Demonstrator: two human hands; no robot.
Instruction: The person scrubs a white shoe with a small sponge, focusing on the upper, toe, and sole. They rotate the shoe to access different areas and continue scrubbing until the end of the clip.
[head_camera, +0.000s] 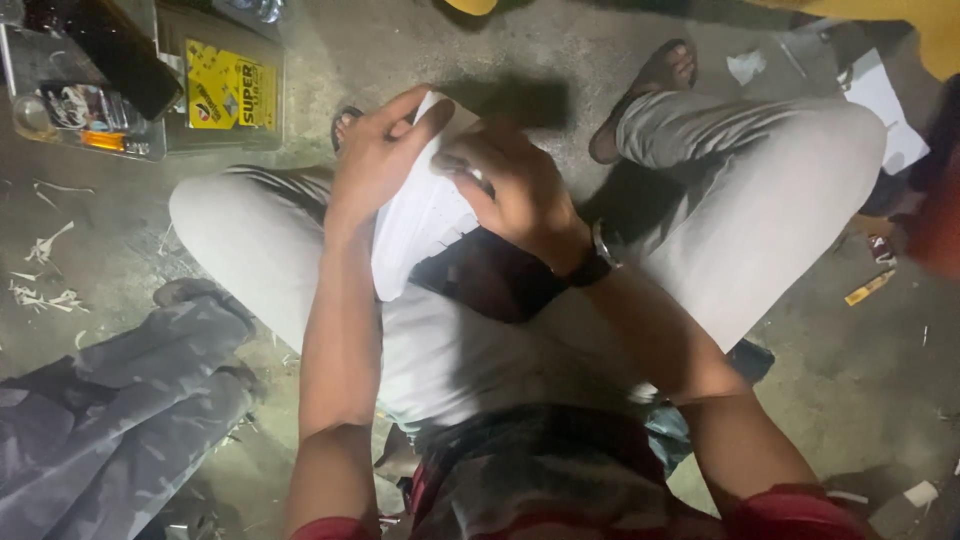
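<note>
Hands grip a white shoe (425, 215) over the lap: left hand (375, 155) clasps its end, right hand (515, 185) closed over its side.

Left hand (378, 150) and right hand (515, 190) close together between raised knees, fingers curled (right wrist bent inward), forearms bare.

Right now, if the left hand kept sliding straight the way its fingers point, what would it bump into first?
Probably the right hand: the left hand points rightward across the top of the white shoe they both hold, though depth is unclear.
</note>
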